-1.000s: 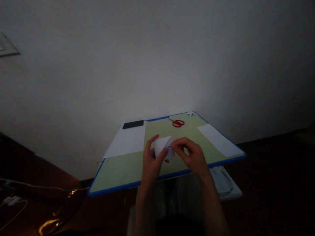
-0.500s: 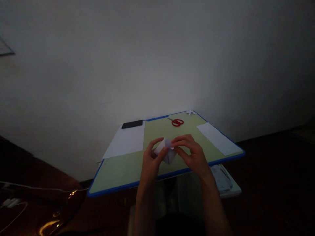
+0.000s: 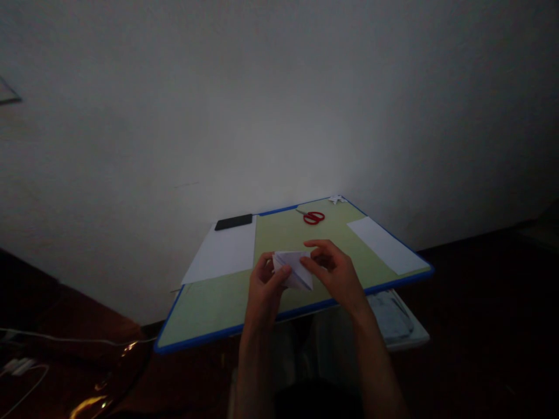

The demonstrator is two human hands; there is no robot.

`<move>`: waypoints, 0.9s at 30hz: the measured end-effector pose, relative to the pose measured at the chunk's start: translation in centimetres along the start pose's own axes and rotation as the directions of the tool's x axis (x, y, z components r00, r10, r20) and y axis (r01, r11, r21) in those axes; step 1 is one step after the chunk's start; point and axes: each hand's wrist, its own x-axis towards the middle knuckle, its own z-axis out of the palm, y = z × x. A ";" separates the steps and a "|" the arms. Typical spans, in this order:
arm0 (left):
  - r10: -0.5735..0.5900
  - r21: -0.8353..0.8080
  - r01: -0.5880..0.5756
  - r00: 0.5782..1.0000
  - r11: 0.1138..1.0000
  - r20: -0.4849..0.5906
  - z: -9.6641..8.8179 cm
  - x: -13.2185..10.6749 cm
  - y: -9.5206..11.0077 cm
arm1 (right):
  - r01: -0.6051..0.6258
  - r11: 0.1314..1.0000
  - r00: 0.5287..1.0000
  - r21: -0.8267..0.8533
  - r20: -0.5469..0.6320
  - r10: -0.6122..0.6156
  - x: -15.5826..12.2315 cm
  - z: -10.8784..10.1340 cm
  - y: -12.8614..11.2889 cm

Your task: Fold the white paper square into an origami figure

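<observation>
A small piece of folded white paper (image 3: 297,269) is held up over the near part of the table. My left hand (image 3: 265,285) grips its left side, thumb across the front and fingers behind. At the upper right edge, my right hand (image 3: 334,273) has its thumb against the paper, with the index finger lifted and curved above. The other right fingertips are partly hidden. The paper has a diagonal crease or layered edge facing me and comes to a point at the lower right.
Red-handled scissors (image 3: 313,217) lie at the table's back. Behind the left hand, a black phone-like slab (image 3: 233,222) rests on white paper (image 3: 225,253). Another white sheet (image 3: 386,244) lies right, near a white folded paper shape (image 3: 336,199). Blue edging (image 3: 201,336) borders the green tabletop.
The folded paper has turned and now shows a wider, flatter face with a diagonal line. My right hand's index finger has lifted off it, and the left fingers have curled closer behind.
</observation>
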 end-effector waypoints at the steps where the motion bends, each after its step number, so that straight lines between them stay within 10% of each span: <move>1: -0.011 0.041 0.012 1.000 0.999 -0.006 -0.2 0.0 -0.1 | -0.001 1.000 1.000 -0.005 -0.001 0.001 0.0 0.0 -0.1; 9: -0.017 0.053 0.023 0.994 0.998 -0.107 0.1 0.2 -0.2 | 0.174 0.985 0.933 -0.010 0.321 -0.162 -1.0 -1.8 -1.7; 27: 0.041 0.052 -0.033 0.987 0.998 -0.155 0.3 0.0 -0.1 | 0.282 0.944 0.914 -0.173 0.346 -0.210 -1.1 -2.5 -2.4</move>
